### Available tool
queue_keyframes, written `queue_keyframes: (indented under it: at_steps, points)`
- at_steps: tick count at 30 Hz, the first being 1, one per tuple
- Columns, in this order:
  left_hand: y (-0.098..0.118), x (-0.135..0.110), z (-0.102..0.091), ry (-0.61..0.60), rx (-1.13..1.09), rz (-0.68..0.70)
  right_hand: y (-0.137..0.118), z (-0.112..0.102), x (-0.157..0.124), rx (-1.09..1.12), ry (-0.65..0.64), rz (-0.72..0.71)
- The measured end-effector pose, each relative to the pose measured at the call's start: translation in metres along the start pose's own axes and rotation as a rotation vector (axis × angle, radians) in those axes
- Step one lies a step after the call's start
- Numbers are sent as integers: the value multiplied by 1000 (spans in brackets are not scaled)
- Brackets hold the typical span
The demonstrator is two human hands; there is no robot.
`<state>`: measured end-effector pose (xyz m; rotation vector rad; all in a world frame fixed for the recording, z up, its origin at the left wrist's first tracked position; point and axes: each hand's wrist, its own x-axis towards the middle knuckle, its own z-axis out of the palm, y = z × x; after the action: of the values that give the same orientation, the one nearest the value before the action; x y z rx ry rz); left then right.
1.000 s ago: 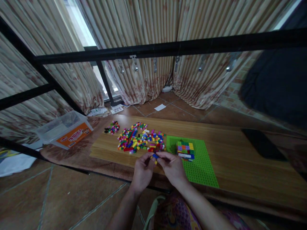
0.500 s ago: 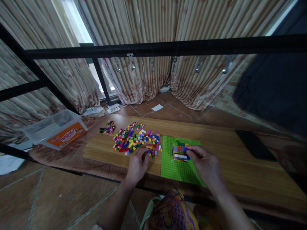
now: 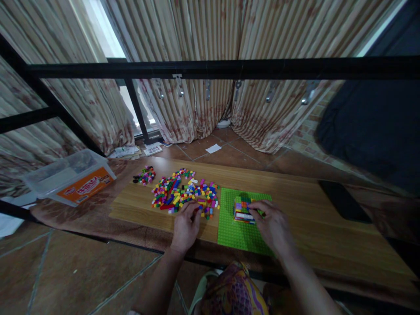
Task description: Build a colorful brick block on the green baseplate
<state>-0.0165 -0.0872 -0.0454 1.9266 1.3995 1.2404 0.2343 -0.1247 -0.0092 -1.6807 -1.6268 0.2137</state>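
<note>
Right hand (image 3: 272,223) sits just right of centre, fingertips pinched on the right edge of the small multicolour build (image 3: 243,211). The build stands on the green baseplate (image 3: 234,236), mid-frame on the wood surface (image 3: 311,216). Left hand (image 3: 185,225) is lower centre, fingers curled down onto the near edge of the loose brick pile (image 3: 180,194), honestly can't tell if it's got one. Plastic box (image 3: 70,177) sits far left.

No writing is legible
The orange label (image 3: 85,186) on the clear plastic box (image 3: 49,173), left of the wooden board (image 3: 138,205), carries white lettering too blurred to read; printed cards (image 3: 152,150) beyond the board likewise
</note>
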Motion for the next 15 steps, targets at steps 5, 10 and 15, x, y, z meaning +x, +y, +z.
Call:
queue_keyframes:
  at_steps: [5, 10, 15]
  points:
    - [0, 0, 0, -7, -12, 4, 0, 3, -1, -13, 35, 33]
    - [1, -1, -1, -18, -15, -9, 0, 5, -1, -34, 38, 57]
    - [-1, -1, -1, -27, 14, -9, -3, 4, 0, -32, 25, 64]
